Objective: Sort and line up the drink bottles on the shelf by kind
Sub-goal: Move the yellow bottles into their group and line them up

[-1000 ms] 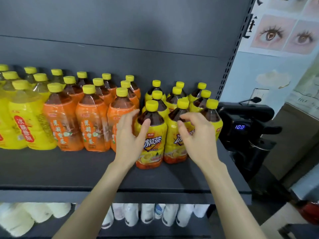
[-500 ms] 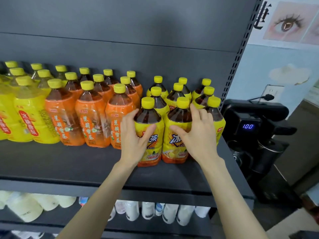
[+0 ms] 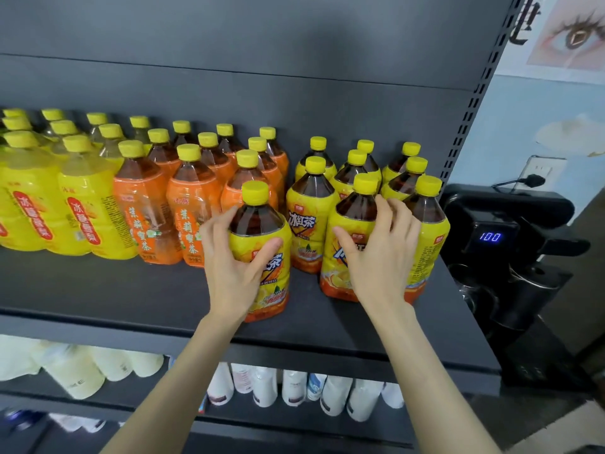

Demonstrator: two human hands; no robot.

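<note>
Fingers of my left hand (image 3: 234, 270) were curled round the side of one iced tea bottle (image 3: 258, 221), and my thumb lay across its yellow label. That bottle stood by itself, out in front of all the others and nearer the front edge of the dark shelf (image 3: 114, 290). I could not tell if its bottom sat flat on the shelf or was lifted a tiny bit.

My right hand (image 3: 381, 260) held a second iced tea bottle (image 3: 353, 211) — thumb on the label, fingers bent over its shoulder just under the yellow cap. It stood at the front of the iced tea group, at the right end of the shelf, tight against its neighbour bottle (image 3: 429, 211) on the right. Between my two hands, a bit further back, I could see one more iced tea bottle with big letters (image 3: 306, 224) on its label.

Orange tea bottles (image 3: 147, 204) stood in rows in the middle of the shelf, and pale yellow drink bottles (image 3: 82, 198) stood on the left. Every bottle had a yellow cap.

White bottles (image 3: 294, 388) sat on the shelf below. A black machine (image 3: 510, 211) beside the shelf showed a blue 100.
</note>
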